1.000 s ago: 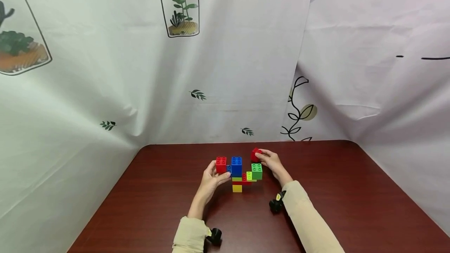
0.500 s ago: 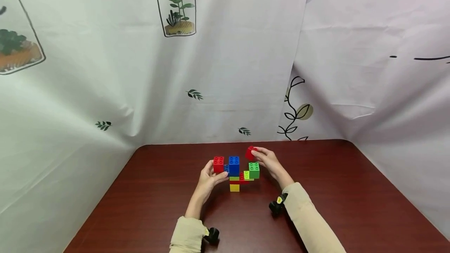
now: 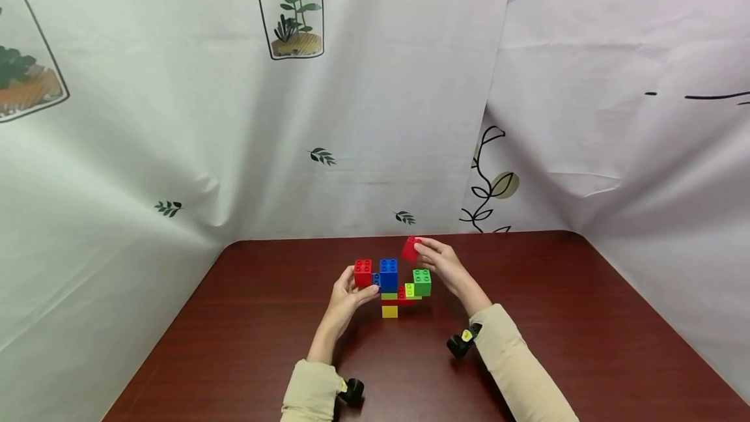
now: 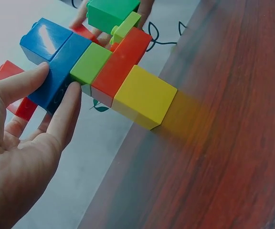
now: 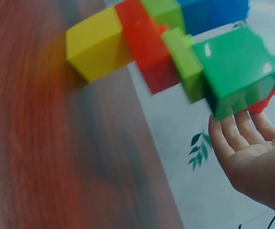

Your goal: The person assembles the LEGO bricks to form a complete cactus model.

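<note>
A toy-brick build stands upright near the middle of the table, its yellow brick [image 3: 389, 312] at the bottom against the tabletop. Above the yellow come a red plank-like brick [image 4: 121, 67] and lime ones. A tall blue brick [image 3: 388, 275] rises in the centre, a green brick [image 3: 422, 282] tops the right arm, and a red brick [image 3: 362, 272] tops the left. My left hand [image 3: 342, 301] pinches the build's lower blue brick [image 4: 63, 71] between thumb and fingers. Behind the green brick, my right hand [image 3: 448, 267] holds a loose, tilted red brick [image 3: 409, 249] by its fingertips.
The dark red-brown table [image 3: 263, 331] has a glossy surface and rounded far corners. Close behind its far edge hangs a pale cloth [image 3: 375, 116] printed with plants. Black wrist cameras [image 3: 352, 391] sit at both beige cuffs.
My right hand has moved left and a little away with the red brick, which now leans differently. The left hand keeps its grip on the build. The head view has shifted slightly.
</note>
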The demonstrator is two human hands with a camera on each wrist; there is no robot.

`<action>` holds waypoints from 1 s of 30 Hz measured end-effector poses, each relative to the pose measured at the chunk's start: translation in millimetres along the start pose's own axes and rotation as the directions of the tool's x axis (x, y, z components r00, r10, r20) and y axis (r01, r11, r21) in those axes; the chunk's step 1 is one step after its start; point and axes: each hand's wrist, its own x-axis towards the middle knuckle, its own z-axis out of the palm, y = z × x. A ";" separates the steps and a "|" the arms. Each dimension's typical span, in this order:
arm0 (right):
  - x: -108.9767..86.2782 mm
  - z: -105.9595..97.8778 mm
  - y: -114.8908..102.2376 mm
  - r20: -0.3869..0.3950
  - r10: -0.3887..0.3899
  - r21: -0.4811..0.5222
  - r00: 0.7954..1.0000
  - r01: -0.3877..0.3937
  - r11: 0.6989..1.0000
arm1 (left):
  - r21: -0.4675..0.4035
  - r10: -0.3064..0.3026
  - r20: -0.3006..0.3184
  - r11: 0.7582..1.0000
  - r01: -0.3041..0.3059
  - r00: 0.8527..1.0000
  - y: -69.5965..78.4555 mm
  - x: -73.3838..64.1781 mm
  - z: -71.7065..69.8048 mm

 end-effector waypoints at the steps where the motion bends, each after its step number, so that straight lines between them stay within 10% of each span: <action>1: -1.1 0.7 -3.2 0.007 -0.004 0.007 1.000 0.004 1.000 | 0.003 0.001 -0.002 1.000 -0.001 1.000 -0.2 0.0 -0.2; 30: -17.4 30.3 -37.1 0.200 -0.123 -0.168 0.972 0.158 0.973 | 0.003 -0.019 -0.013 1.000 0.019 1.000 0.2 0.5 0.6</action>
